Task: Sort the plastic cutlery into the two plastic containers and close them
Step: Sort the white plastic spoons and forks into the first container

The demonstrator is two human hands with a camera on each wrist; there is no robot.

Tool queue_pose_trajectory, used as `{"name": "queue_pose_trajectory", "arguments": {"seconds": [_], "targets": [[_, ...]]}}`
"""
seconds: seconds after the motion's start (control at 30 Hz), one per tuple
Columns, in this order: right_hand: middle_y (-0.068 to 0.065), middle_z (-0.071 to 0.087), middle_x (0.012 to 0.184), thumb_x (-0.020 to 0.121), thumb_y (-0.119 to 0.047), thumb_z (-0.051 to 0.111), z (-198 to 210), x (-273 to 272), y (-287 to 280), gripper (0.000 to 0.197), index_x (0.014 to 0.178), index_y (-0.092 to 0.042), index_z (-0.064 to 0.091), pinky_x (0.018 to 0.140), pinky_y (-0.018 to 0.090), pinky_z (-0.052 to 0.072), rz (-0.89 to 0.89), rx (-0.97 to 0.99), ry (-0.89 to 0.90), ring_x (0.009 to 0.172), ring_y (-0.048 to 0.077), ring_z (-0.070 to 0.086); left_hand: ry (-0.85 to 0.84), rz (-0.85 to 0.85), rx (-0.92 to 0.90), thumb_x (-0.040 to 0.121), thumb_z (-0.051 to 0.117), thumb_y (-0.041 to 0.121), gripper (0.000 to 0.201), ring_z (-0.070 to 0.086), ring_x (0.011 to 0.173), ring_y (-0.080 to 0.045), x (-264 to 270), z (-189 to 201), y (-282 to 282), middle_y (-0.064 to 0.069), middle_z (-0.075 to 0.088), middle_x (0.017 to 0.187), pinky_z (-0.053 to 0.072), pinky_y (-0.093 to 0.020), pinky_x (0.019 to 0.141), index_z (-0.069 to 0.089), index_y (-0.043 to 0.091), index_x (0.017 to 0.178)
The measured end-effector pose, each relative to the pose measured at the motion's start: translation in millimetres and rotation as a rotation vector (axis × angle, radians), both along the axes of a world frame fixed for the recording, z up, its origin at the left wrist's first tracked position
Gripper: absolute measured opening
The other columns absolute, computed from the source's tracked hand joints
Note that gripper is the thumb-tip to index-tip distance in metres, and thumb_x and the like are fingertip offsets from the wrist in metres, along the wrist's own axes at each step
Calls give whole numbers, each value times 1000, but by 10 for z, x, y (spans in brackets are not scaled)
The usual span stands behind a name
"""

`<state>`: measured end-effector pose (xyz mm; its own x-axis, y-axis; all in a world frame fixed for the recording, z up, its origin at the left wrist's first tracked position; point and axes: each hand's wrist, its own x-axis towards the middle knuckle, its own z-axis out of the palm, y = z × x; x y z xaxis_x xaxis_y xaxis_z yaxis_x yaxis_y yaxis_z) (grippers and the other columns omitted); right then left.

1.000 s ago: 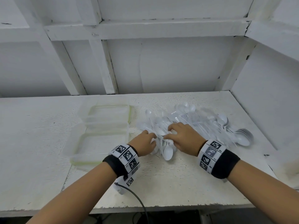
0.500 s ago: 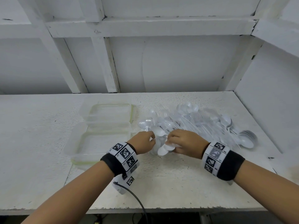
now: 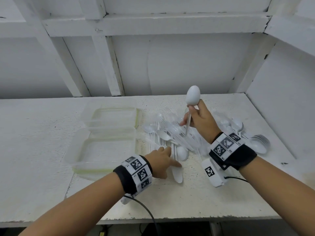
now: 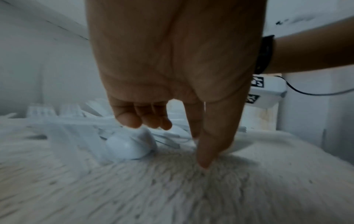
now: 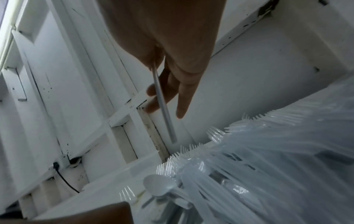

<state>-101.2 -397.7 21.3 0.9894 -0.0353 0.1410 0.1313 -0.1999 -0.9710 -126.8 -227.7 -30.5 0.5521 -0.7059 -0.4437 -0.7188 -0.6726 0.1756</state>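
A heap of white and clear plastic spoons and forks lies on the white table, right of two open clear containers, one far and one near. My right hand is raised over the heap and grips a white spoon by its handle, bowl up. The right wrist view shows that handle running down past my fingers, above the forks. My left hand is low at the heap's near edge. Its thumb touches the table beside a spoon bowl, and it holds nothing that I can make out.
A nested stack of white spoons lies at the heap's right end. White walls and beams close in the table at the back and on the right. The table's front edge is near my forearms. A black cable hangs from my left wrist.
My right hand has lifted one spoon out of the heap and turned it bowl up. My left hand has drawn back toward me to the near edge of the heap.
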Motion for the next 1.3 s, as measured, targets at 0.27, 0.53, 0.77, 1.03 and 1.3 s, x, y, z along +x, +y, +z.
{"name": "queue_pose_trajectory", "arguments": {"seconds": [0.27, 0.53, 0.77, 1.03, 1.3], "targets": [[3, 62, 77, 97, -22, 45, -240, -84, -184, 16, 85, -20, 56, 60, 20, 38, 35, -403, 61, 63, 7, 50, -39, 62, -358, 83, 65, 39, 42, 39, 106, -21, 43, 39, -92, -7, 46, 119, 33, -31, 92, 57, 21, 120], [5, 42, 65, 95, -17, 48, -255, -214, -240, 24, 82, 0, 59, 49, 18, 34, 37, -353, 223, 55, 12, 37, 320, 731, -1133, 80, 72, 20, 21, 65, 69, -9, 239, 430, 39, -11, 68, 82, 53, -29, 72, 54, 13, 87], [3, 41, 63, 97, -21, 45, -325, -219, 54, 22, 84, -11, 59, 41, 18, 30, 3, -104, 325, 47, 10, 34, 342, 989, -1128, 80, 72, 23, 23, 45, 39, -8, 299, 296, -22, 2, 52, 48, 36, -21, 43, 56, 7, 76], [-1, 40, 61, 96, -23, 45, -362, -144, 148, 25, 91, -2, 58, 44, 22, 30, -178, -89, 284, 43, 3, 39, 440, 1008, -1033, 100, 38, 23, 30, 47, 50, -11, 180, 257, -44, -2, 49, 61, 41, -21, 47, 56, 8, 82], [2, 61, 107, 92, -22, 52, -512, -278, 103, 29, 119, -25, 61, 71, 22, 43, 479, -1055, 269, 87, 16, 57, 345, 1125, -948, 99, 38, 25, 27, 27, 48, -11, 193, 321, 374, 1, 35, 61, 21, -21, 42, 53, 10, 83]]}}
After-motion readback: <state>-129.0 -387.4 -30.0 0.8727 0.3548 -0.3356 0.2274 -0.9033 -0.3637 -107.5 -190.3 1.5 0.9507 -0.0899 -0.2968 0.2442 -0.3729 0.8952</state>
